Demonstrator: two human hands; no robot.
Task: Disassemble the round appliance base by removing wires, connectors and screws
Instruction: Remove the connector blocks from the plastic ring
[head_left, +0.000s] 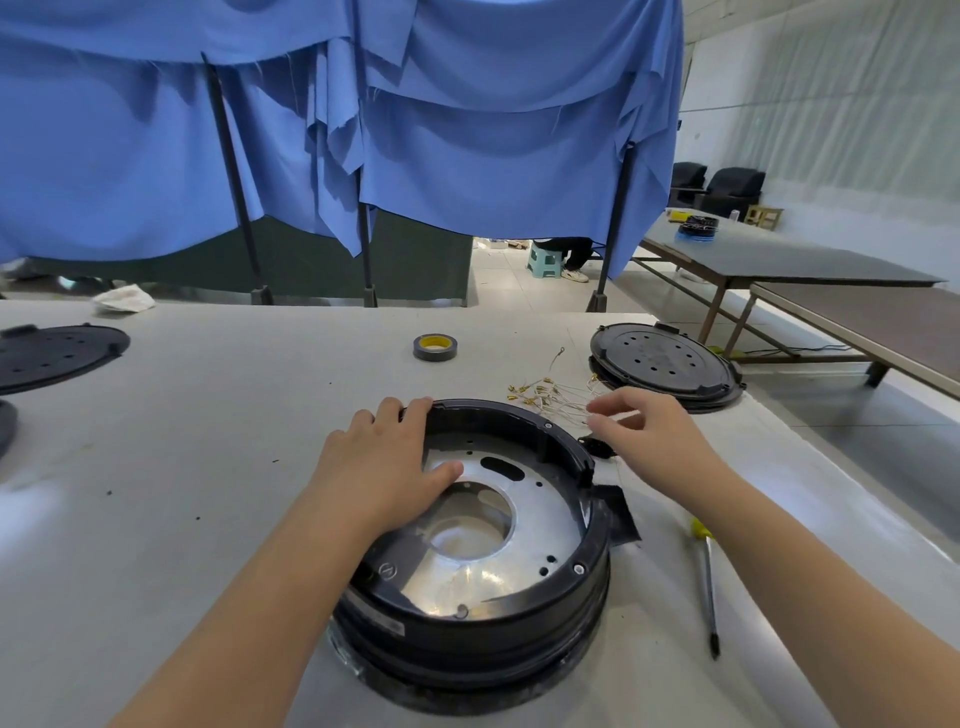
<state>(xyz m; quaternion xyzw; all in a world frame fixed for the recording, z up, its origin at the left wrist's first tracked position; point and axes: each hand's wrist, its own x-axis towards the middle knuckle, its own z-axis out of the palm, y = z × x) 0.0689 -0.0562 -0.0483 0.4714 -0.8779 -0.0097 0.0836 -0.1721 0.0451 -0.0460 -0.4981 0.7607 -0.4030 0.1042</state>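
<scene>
The round black appliance base (587, 566) stands on the table in front of me, with a bare silver metal plate (540, 525) inside its rim. My left hand (384, 462) lies on the base's left rim, fingers over the edge and thumb on the plate. My right hand (649, 431) hovers just right of the rim with loosely curled fingers, and nothing is plainly held. Under its fingertips lies a pile of thin wires with gold terminals (540, 395). A small black connector (597, 446) sits beside the rim, below that hand.
A yellow-handled screwdriver (707, 582) lies to the right of the base. A black perforated cover (665, 364) rests at the back right, another (52, 353) at the far left. A tape roll (435, 347) stands behind the base. Blue curtains hang beyond the table.
</scene>
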